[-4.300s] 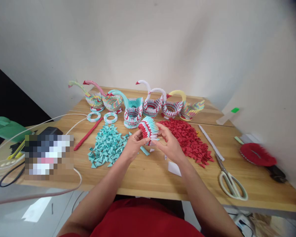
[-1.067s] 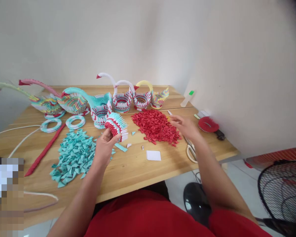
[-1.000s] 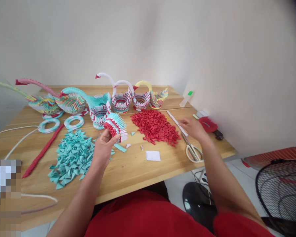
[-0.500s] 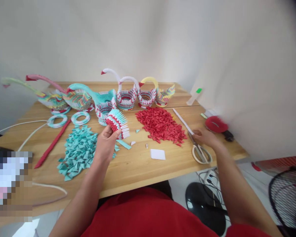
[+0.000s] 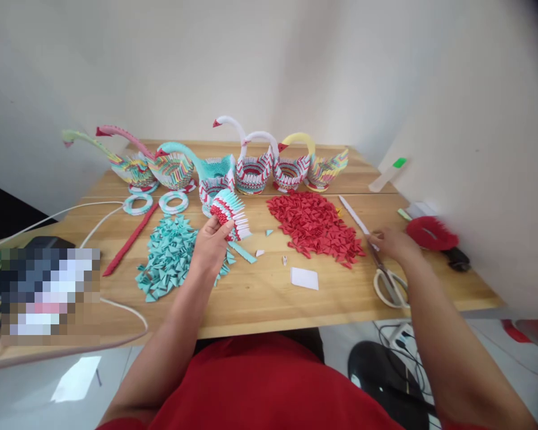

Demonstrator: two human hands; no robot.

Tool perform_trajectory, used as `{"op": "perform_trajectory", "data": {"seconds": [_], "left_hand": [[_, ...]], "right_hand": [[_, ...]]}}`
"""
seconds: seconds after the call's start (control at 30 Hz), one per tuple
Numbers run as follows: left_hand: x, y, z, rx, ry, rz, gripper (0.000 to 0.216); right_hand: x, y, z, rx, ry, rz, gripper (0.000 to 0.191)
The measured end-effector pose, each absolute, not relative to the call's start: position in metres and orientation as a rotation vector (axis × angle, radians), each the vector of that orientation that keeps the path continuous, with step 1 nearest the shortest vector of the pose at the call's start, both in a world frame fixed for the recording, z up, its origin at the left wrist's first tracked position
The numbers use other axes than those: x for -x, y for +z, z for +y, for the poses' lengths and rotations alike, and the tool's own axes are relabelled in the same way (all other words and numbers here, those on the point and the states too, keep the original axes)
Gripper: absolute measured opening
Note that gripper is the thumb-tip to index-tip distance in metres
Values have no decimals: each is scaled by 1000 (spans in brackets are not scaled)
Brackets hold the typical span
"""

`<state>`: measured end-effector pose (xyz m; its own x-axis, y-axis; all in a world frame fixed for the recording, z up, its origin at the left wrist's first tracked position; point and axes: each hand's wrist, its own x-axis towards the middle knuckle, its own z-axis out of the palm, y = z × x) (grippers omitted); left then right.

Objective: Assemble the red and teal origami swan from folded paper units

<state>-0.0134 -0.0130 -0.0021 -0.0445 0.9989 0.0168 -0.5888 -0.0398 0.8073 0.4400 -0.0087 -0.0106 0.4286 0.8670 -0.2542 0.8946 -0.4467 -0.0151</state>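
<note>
My left hand (image 5: 211, 248) is closed round a part-built paper model (image 5: 230, 213) of red, white and teal folded pieces, held just above the wooden table (image 5: 260, 298). My right hand (image 5: 393, 245) lies on the table at the right, fingers curled over the lower end of a long white paper strip (image 5: 353, 215) and the blades of cream-handled scissors (image 5: 388, 282). I cannot tell what it grips. A heap of red folded triangles (image 5: 316, 227) lies between my hands. A heap of teal triangles (image 5: 170, 257) lies left of my left hand.
Several finished paper swans (image 5: 251, 173) stand in a row at the back. Two paper rings (image 5: 174, 202), a red strip (image 5: 128, 239), a white paper square (image 5: 304, 278) and white cables (image 5: 94, 221) lie about. A red round object (image 5: 431, 233) sits at the right edge.
My right hand left the model, swept right past the red heap and settled by the scissors and white strip. My left hand kept the model. My view swung right, then back left.
</note>
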Motion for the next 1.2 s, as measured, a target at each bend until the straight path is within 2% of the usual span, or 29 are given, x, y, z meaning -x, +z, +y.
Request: {"op": "perform_trajectory", "data": {"seconds": [0.3,0.6,0.83,1.0,1.2], "left_hand": [[14,-2,-12,-714,1483,709,38],[14,0,-15,-710,1450,727,39],[14,1,-14,-718,1463,732,39],[14,0,-14,-706,1453,732,39],[12,0,-14,-664,1441,689,41]], "right_hand": [[-432,-11,-15,-2536,-276,1575,32],[-423,10,-36,-2720,-157,1625,34],[-338,7,-48,-2563,-358,2222,13],[-282,-7,-49,-2404,-298,2327,9],[-266,-12,-42,-2413,-17,2181,17]]}}
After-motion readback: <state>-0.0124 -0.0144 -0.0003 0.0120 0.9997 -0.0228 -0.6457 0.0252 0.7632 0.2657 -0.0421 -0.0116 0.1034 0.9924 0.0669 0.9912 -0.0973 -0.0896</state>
